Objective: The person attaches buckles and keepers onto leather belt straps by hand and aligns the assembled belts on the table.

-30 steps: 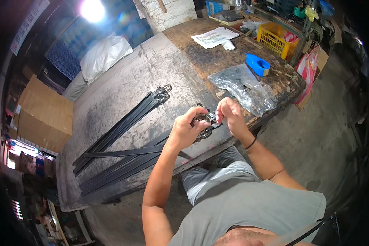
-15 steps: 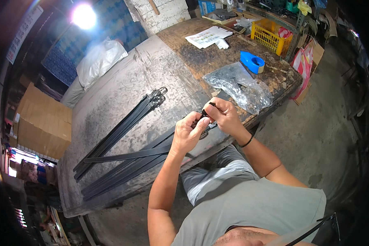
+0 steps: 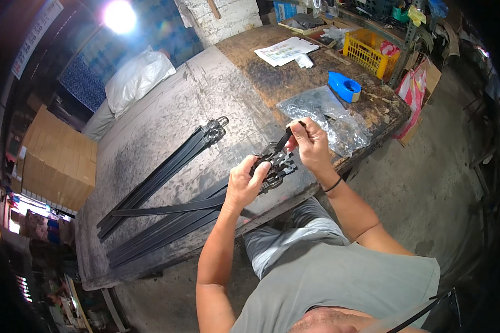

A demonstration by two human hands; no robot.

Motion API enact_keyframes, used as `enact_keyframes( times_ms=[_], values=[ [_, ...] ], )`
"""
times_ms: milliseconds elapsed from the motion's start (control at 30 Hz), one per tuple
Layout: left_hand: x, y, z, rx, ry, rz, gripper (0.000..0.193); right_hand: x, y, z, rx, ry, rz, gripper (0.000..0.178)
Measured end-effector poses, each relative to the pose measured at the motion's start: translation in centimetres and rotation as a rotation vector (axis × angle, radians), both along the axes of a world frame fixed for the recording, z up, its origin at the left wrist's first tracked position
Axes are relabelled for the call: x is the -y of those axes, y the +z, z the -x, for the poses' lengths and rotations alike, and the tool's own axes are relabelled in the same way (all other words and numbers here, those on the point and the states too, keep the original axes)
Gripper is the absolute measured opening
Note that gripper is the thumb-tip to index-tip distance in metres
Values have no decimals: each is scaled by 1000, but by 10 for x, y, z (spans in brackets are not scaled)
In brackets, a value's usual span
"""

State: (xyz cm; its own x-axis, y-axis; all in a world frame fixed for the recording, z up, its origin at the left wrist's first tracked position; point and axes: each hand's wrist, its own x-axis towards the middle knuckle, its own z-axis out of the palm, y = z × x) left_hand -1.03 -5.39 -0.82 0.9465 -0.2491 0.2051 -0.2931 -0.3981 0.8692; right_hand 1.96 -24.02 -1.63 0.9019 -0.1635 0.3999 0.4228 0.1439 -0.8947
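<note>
A long black belt [image 3: 172,210] runs from the left across the table to my left hand [image 3: 244,184], whose fingers are closed on it close to its dark metal buckle [image 3: 270,149]. My right hand [image 3: 313,145] pinches a short black strap [image 3: 283,140] that stretches up from the buckle. I cannot tell whether this strap is part of the same belt. Beneath my hands lies a pile of black belts [image 3: 166,240], their shiny buckles [image 3: 278,176] bunched at the right end. A second bundle of belts [image 3: 160,169] lies farther left, with its buckles [image 3: 214,130] at the far end.
The worn table [image 3: 150,133] bears a clear plastic bag [image 3: 339,119], a blue tape dispenser [image 3: 344,87] and printed papers [image 3: 283,51]. At the far right stands a yellow crate [image 3: 366,53]. A white sack [image 3: 136,83] and cardboard boxes [image 3: 58,158] are at the left.
My right hand has moved up and away from my left, pulling the black strap out straight. The buckle between my hands now shows. My left hand has shifted slightly left.
</note>
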Motion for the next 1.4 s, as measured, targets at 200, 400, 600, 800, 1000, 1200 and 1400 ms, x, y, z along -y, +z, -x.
enact_keyframes(
  times_ms=[200,400,600,800,1000,1200,1400],
  values=[
    [8,-2,-2,93,101,-29,22,-15,-15,0,23,-18,-50,19],
    [1,-8,-8,82,124,-26,25,-25,-11,0,-149,208,-65,20],
    [-26,-60,-17,324,175,-307,60,23,-2,-17,-148,-278,278,18],
    [-123,-117,11,374,366,-553,63,145,-41,-79,-217,-251,55,28],
    [-219,-96,38,581,472,-724,64,20,-45,-62,-453,-94,-55,24],
    [-287,-82,46,440,542,-1036,62,-19,-70,-57,-507,143,17,27],
    [-292,-105,68,223,595,-938,77,44,-54,-35,-302,-185,238,24]
  ],
)
